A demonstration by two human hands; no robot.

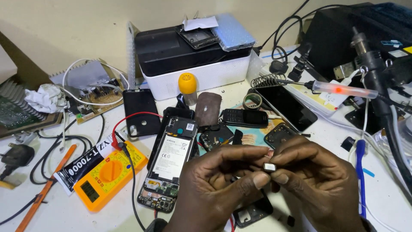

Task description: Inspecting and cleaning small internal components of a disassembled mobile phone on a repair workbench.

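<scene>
Small square silver metal component (269,167) pinched between fingers of left hand (219,189) and right hand (313,180), right of opened black smartphone (171,165). Best kept gripped by edges, low over white desk (64,215).

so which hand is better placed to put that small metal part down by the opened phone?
Left, probably. The left hand lies right beside the opened phone, while the right hand sits farther off. Both hands' fingers pinch the small metal part, so the right would release.
</scene>
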